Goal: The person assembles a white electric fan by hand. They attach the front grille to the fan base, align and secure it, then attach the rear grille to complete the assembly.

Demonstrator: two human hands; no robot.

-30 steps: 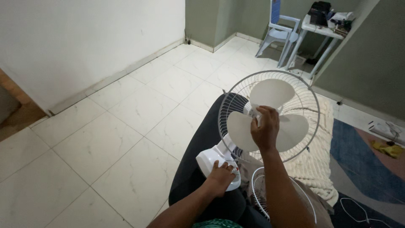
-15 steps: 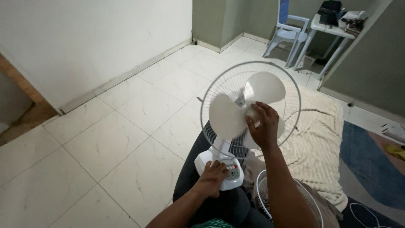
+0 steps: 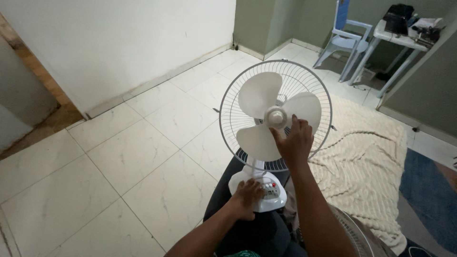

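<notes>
Head view: right hand (image 3: 294,141) open on fan blades (image 3: 266,112); left hand (image 3: 247,196) seemingly presses base (image 3: 273,197).

Two bare forearms without sleeves; left hand (image 3: 247,195) and right hand (image 3: 293,142) ungloved, no rings seen. Dark trousers are worn; a green patterned garment edge is glimpsed below.

Left hand (image 3: 247,196): palm down, fingers curled, forearm extended forward (low in frame). Right hand (image 3: 294,140): raised higher, fingers spread, pointing up-left, back toward camera; forearm bare, reaching straight ahead.
</notes>
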